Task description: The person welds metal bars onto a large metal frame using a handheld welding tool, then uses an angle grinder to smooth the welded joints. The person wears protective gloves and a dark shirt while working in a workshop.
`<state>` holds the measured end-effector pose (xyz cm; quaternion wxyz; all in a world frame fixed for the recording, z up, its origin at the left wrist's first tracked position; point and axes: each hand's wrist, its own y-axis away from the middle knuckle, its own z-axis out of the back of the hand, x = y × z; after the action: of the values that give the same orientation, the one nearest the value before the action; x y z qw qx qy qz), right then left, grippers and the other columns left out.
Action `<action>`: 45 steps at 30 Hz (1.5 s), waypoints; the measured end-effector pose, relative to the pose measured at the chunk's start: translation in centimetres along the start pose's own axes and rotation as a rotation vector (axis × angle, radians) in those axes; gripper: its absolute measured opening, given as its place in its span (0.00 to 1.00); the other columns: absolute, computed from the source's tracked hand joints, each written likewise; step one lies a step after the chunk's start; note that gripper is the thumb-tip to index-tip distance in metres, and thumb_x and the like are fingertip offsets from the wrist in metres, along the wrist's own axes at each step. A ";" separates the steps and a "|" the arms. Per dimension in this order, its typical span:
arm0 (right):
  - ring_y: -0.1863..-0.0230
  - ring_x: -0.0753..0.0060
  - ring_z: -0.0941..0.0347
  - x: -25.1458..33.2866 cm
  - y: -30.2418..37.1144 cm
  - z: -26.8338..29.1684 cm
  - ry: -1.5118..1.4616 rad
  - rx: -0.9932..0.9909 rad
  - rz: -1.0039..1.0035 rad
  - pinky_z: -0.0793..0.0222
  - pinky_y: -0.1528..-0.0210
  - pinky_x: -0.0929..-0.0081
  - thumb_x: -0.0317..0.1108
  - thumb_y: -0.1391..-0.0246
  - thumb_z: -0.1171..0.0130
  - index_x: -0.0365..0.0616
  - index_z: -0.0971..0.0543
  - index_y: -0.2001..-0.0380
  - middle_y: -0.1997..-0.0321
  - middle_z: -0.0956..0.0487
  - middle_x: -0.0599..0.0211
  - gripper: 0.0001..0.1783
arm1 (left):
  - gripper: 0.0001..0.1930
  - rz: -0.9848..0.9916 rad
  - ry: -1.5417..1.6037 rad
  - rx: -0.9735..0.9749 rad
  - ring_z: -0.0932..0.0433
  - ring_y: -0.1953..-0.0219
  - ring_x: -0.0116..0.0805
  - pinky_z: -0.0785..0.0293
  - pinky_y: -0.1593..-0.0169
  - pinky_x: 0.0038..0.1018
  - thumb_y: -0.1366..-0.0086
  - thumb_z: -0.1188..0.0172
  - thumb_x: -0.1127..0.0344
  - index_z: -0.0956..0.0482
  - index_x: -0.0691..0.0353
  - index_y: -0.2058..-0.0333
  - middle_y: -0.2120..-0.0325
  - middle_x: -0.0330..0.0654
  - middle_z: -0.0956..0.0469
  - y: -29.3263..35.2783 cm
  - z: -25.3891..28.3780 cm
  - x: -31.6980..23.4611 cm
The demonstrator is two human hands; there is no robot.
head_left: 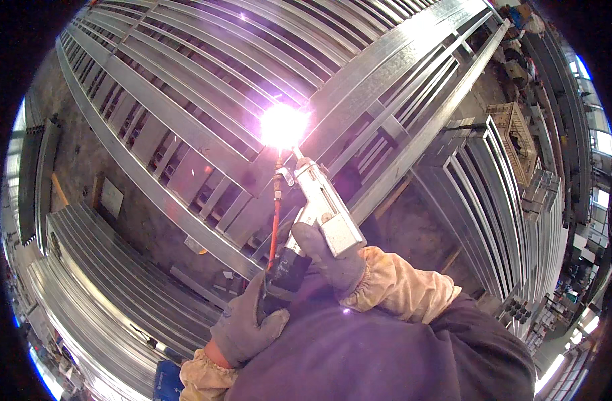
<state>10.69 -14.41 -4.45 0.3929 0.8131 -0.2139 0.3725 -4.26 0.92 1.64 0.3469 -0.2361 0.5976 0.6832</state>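
Observation:
A glaring arc of light [284, 125] burns on the metal frame [386, 60] straight ahead and washes out the surface around it. My right hand [333, 260], in a grey glove, is closed around a silver-white pistol-shaped tool [323, 200] whose thin nozzle points at the glare. Lower down, my gloved left hand [247, 325] wraps the lower end of a slim torch with an orange-red neck [274, 224]. This torch's metal tip also reaches the glare. A black part [289, 269] sits between the two hands. Exactly what the tips touch is lost in the light.
Long metal rails and slats of the frame stretch across the far side. Stacked metal profiles [119, 287] lie at the left, and more bent-looking stacks [486, 207] at the right. A wooden crate [513, 140] stands beyond those. A blue object [167, 381] is by my left sleeve.

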 end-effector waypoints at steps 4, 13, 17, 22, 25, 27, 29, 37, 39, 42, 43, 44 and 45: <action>0.69 0.80 0.26 -0.4 0.1 0.1 0.059 -0.026 0.017 0.30 0.70 0.75 0.35 0.36 0.36 0.40 0.21 0.56 0.69 0.22 0.71 0.11 | 0.40 0.010 0.084 0.053 0.16 0.58 0.44 0.22 0.52 0.37 0.38 0.35 0.59 0.41 0.73 0.33 0.57 0.54 0.17 -0.3 0.0 1.2; 0.69 0.80 0.27 -1.3 0.2 0.1 0.046 -0.037 0.082 0.31 0.69 0.74 0.36 0.36 0.37 0.41 0.20 0.55 0.69 0.23 0.72 0.11 | 0.40 0.031 0.072 0.057 0.16 0.62 0.43 0.22 0.54 0.36 0.38 0.35 0.62 0.41 0.74 0.33 0.62 0.52 0.16 -0.1 0.1 1.0; 0.69 0.80 0.26 -1.0 0.1 0.1 0.024 -0.006 0.036 0.31 0.69 0.74 0.36 0.36 0.37 0.41 0.20 0.55 0.68 0.23 0.72 0.12 | 0.39 -0.041 0.074 0.025 0.15 0.62 0.42 0.21 0.55 0.35 0.38 0.35 0.62 0.41 0.74 0.33 0.62 0.53 0.16 -0.2 -0.2 1.6; 0.69 0.79 0.26 -1.8 -0.2 0.4 -0.008 0.019 0.025 0.30 0.69 0.75 0.37 0.36 0.37 0.40 0.20 0.56 0.69 0.23 0.72 0.12 | 0.40 -0.058 -0.114 -0.030 0.15 0.60 0.43 0.22 0.53 0.36 0.38 0.35 0.61 0.41 0.73 0.33 0.61 0.54 0.16 0.4 -0.1 1.1; 0.69 0.79 0.26 -1.8 -0.2 0.1 -0.041 -0.011 0.026 0.30 0.69 0.74 0.37 0.36 0.37 0.40 0.20 0.57 0.69 0.23 0.72 0.12 | 0.40 -0.058 -0.027 -0.018 0.15 0.58 0.44 0.22 0.52 0.37 0.37 0.36 0.60 0.41 0.72 0.32 0.59 0.55 0.16 0.1 -0.1 0.9; 0.69 0.79 0.26 -2.0 -0.3 0.1 -0.050 -0.019 0.037 0.30 0.69 0.74 0.37 0.36 0.37 0.40 0.20 0.57 0.69 0.23 0.72 0.12 | 0.40 -0.026 0.041 0.027 0.16 0.57 0.44 0.22 0.51 0.37 0.37 0.36 0.58 0.41 0.72 0.32 0.58 0.55 0.17 -0.1 0.1 1.1; 0.69 0.79 0.26 -2.8 -0.4 0.5 -0.071 0.003 0.057 0.30 0.69 0.74 0.37 0.36 0.37 0.40 0.20 0.57 0.69 0.23 0.71 0.12 | 0.40 -0.011 0.072 0.048 0.16 0.57 0.45 0.22 0.51 0.37 0.37 0.36 0.57 0.41 0.72 0.32 0.57 0.55 0.17 -0.2 0.1 1.0; 0.68 0.77 0.24 -0.7 0.1 -0.2 0.040 -0.018 0.052 0.29 0.68 0.74 0.38 0.36 0.36 0.38 0.21 0.55 0.68 0.21 0.69 0.14 | 0.41 -0.008 0.002 0.014 0.15 0.57 0.46 0.22 0.51 0.37 0.37 0.36 0.56 0.41 0.72 0.32 0.56 0.55 0.17 0.1 0.0 1.6; 0.69 0.77 0.24 -0.3 0.0 -0.3 0.046 -0.014 0.040 0.28 0.68 0.74 0.37 0.36 0.36 0.38 0.21 0.55 0.68 0.21 0.68 0.14 | 0.41 -0.021 0.012 0.009 0.15 0.57 0.46 0.22 0.51 0.37 0.37 0.35 0.57 0.41 0.73 0.32 0.56 0.55 0.17 0.1 0.0 1.2; 0.69 0.77 0.24 -0.4 0.0 -0.4 0.077 -0.043 0.084 0.29 0.69 0.74 0.37 0.37 0.36 0.38 0.21 0.56 0.68 0.21 0.69 0.14 | 0.41 -0.037 0.055 0.018 0.15 0.57 0.47 0.22 0.51 0.38 0.37 0.35 0.57 0.41 0.73 0.32 0.57 0.55 0.17 -0.1 -0.1 1.6; 0.69 0.78 0.24 -0.7 0.1 -0.4 0.071 -0.055 0.103 0.29 0.69 0.74 0.37 0.37 0.35 0.38 0.21 0.56 0.68 0.21 0.69 0.14 | 0.41 -0.041 0.074 0.024 0.15 0.57 0.47 0.22 0.51 0.38 0.37 0.35 0.57 0.41 0.73 0.32 0.57 0.55 0.17 -0.1 -0.1 1.8; 0.69 0.78 0.24 -0.9 0.2 -0.4 0.064 -0.067 0.122 0.29 0.69 0.75 0.37 0.37 0.35 0.38 0.22 0.55 0.68 0.21 0.69 0.14 | 0.41 -0.053 0.057 0.020 0.15 0.57 0.47 0.22 0.51 0.38 0.37 0.35 0.58 0.41 0.73 0.32 0.57 0.55 0.17 -0.1 -0.1 1.8; 0.70 0.78 0.25 -1.0 0.1 -0.3 0.067 -0.058 0.108 0.29 0.69 0.75 0.37 0.38 0.35 0.38 0.22 0.55 0.68 0.21 0.70 0.14 | 0.41 -0.063 0.041 0.016 0.15 0.57 0.47 0.22 0.51 0.38 0.37 0.35 0.58 0.41 0.73 0.32 0.57 0.55 0.17 -0.1 -0.1 1.7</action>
<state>9.86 -14.20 -5.09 0.4023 0.7758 -0.2551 0.4138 -5.31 1.12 0.26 0.3579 -0.2658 0.6022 0.6623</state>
